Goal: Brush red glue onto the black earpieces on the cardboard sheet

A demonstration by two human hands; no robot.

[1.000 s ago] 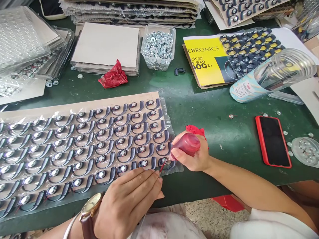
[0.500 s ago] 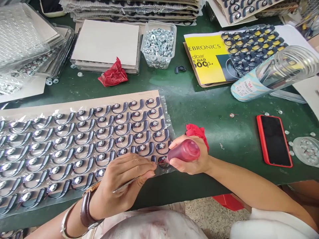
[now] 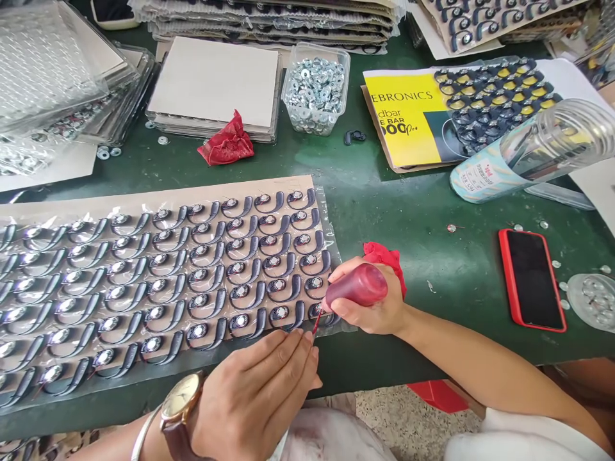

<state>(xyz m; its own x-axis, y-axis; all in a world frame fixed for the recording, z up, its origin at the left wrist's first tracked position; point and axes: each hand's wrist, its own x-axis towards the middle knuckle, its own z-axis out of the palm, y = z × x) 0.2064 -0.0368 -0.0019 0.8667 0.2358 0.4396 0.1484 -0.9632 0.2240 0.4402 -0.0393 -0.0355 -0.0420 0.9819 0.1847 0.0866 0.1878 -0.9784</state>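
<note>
Black hooked pieces line the sheet at left. My left hand, fingers together, pinches a thin red-tipped tool by the corner piece; a red bottle tilts there, clamped in my right hand. Fine work on that piece, I judge, calling for steadiness next.

Table: broad, dark-green work table with a flat, slightly glossy top, filling most of the view
Floor: beige-and-grey speckled hard floor, a small patch visible below the table's near edge
Floor level: bright-red angular object, partly hidden
Light: whitish, with soft glare on the green top
</note>
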